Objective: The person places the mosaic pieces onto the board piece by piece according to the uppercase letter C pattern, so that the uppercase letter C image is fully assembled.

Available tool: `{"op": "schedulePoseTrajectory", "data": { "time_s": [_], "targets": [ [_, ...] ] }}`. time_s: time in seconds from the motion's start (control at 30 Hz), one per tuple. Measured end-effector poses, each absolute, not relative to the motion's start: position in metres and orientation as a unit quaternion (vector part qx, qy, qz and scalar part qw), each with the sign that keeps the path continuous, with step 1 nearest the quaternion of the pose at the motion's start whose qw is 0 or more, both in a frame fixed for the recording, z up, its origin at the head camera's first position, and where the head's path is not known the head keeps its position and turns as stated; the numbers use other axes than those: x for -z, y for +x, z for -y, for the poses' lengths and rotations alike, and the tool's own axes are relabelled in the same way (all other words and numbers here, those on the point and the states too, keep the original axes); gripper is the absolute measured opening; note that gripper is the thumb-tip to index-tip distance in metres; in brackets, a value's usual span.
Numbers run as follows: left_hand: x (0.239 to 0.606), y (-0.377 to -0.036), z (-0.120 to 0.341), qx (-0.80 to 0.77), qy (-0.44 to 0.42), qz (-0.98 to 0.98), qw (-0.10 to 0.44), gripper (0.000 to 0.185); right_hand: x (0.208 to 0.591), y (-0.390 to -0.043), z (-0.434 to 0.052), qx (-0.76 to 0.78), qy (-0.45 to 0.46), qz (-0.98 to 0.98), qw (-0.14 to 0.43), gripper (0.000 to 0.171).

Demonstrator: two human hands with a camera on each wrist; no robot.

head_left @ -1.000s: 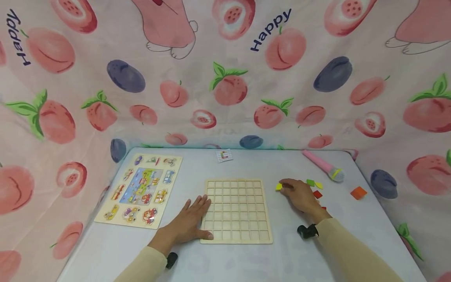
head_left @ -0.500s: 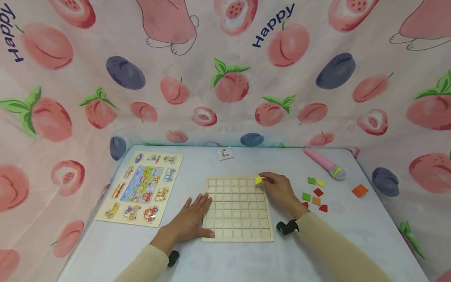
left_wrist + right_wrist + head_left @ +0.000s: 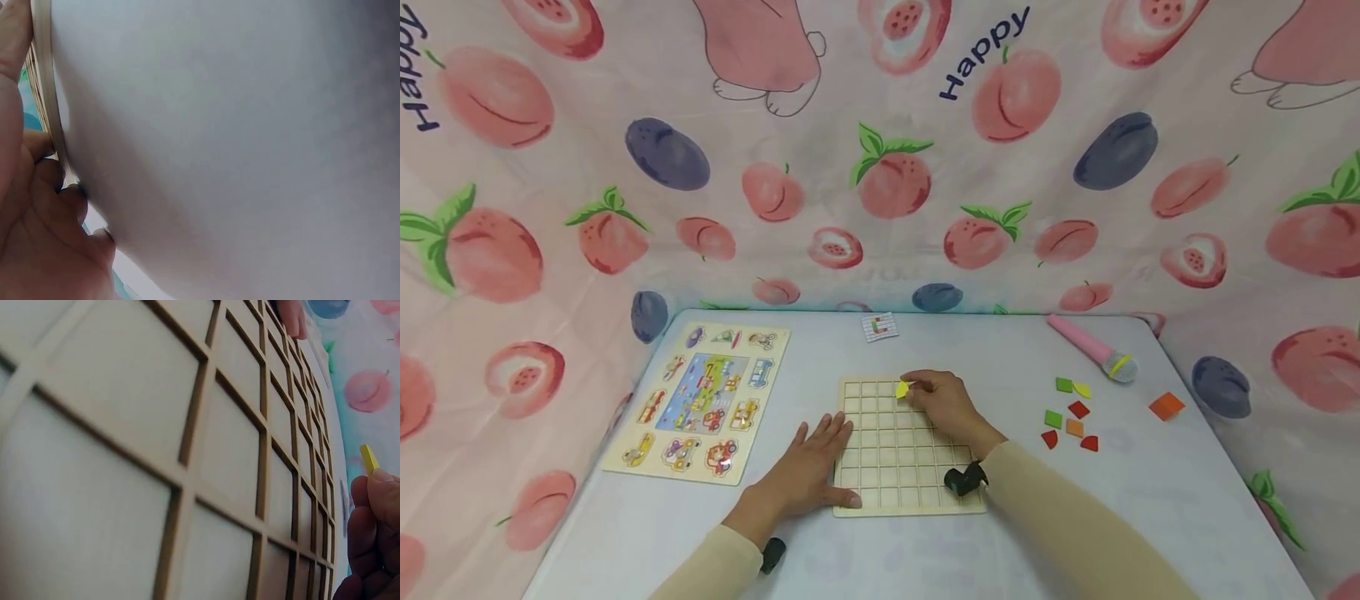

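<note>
The right hand (image 3: pixel 943 402) pinched a small flat yellow tile (image 3: pixel 902 389) in its fingertips over the far row of the pale square wooden grid board (image 3: pixel 910 479), whose thin raised slats framed shallow square cells. The left hand (image 3: pixel 808 471) lay flat, fingers straight, on the board's near left edge. Right of the board, smooth green, red and orange tiles (image 3: pixel 1067 417) lay scattered on the matte white table (image 3: pixel 625 525).

table (image 3: pixel 625 533) carrying all | grid board (image 3: pixel 895 475) lying under the right hand (image 3: pixel 943 404) | picture puzzle (image 3: pixel 700 400) sitting left of it | coloured tiles (image 3: pixel 1067 417), pink microphone (image 3: pixel 1090 348) resting to its right | small card (image 3: pixel 880 327) lying beyond
</note>
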State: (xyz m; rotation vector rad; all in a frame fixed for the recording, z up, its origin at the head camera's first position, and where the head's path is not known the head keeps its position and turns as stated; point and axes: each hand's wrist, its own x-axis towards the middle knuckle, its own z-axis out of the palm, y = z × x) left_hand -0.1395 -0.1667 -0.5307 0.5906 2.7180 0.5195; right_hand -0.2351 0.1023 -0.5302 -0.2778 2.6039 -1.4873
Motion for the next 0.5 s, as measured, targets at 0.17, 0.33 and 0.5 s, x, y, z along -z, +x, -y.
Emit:
{"op": "schedulePoseTrajectory", "data": {
  "time_s": [0.17,0.33,0.5],
  "targets": [
    [0.531,-0.139,0.165,-0.176,0.206,-0.951,0.150,0.119,0.537,-0.236,-0.090,0.486,-0.087,-0.866,0.076,0.028],
    [0.533,-0.138,0.164,-0.170,0.209,-0.952,0.143,0.118,0.543,-0.233,-0.083,0.471,-0.086,-0.875,0.068,0.026],
    [0.534,-0.137,0.164,-0.165,0.209,-0.954,0.138,0.117,0.552,-0.232,-0.079,0.452,-0.106,-0.885,0.041,0.025]
  ]
}}
